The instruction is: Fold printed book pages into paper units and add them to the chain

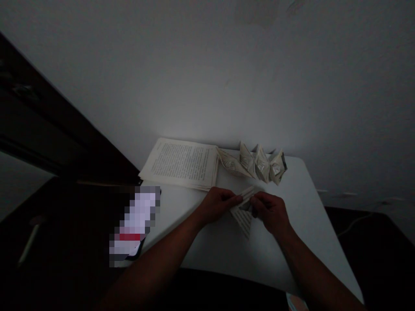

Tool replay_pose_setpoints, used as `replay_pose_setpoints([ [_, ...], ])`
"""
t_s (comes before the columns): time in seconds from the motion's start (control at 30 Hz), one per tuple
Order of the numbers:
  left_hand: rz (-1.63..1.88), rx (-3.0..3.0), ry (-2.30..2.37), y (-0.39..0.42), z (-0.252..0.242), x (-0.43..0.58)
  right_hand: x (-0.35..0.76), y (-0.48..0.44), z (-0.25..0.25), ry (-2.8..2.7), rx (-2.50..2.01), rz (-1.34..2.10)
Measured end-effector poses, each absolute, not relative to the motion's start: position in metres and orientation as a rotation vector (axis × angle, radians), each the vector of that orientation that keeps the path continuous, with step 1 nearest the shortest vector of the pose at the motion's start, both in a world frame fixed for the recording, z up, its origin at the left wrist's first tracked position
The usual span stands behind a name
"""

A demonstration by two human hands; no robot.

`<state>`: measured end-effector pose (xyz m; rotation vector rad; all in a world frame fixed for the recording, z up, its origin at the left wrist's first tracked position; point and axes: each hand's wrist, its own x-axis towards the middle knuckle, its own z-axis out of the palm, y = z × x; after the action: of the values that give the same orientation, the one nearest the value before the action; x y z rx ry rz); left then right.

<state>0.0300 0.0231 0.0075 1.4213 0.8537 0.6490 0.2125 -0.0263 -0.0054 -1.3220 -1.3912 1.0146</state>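
Note:
A folded piece of printed paper (244, 220) is held between my two hands above the white table, one pointed corner hanging down toward me. My left hand (216, 204) pinches its left side with thumb and fingers. On the opposite side, the closed fingers of my right hand (269, 211) grip the paper's upper right edge. Just beyond my hands, several folded paper boats (262, 164) stand in a row, made of the same kind of printed page. The fingertips of both hands are partly hidden by the paper and the dim light.
A stack of loose printed pages (181, 164) lies at the table's back left, against the wall (207, 86). A phone (138, 224), its screen blurred out, rests at the left edge. The white table (207, 255) has a rounded right side; a dark door frame (65, 103) rises at left.

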Motion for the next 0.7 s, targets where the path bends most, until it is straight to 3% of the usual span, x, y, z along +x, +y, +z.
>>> replay_pose_setpoints([
  [0.7,0.673,1.336,0.831,0.0233,0.008,0.0309,0.2144,-0.0267,-0.0053,-1.382,-1.292,1.11],
])
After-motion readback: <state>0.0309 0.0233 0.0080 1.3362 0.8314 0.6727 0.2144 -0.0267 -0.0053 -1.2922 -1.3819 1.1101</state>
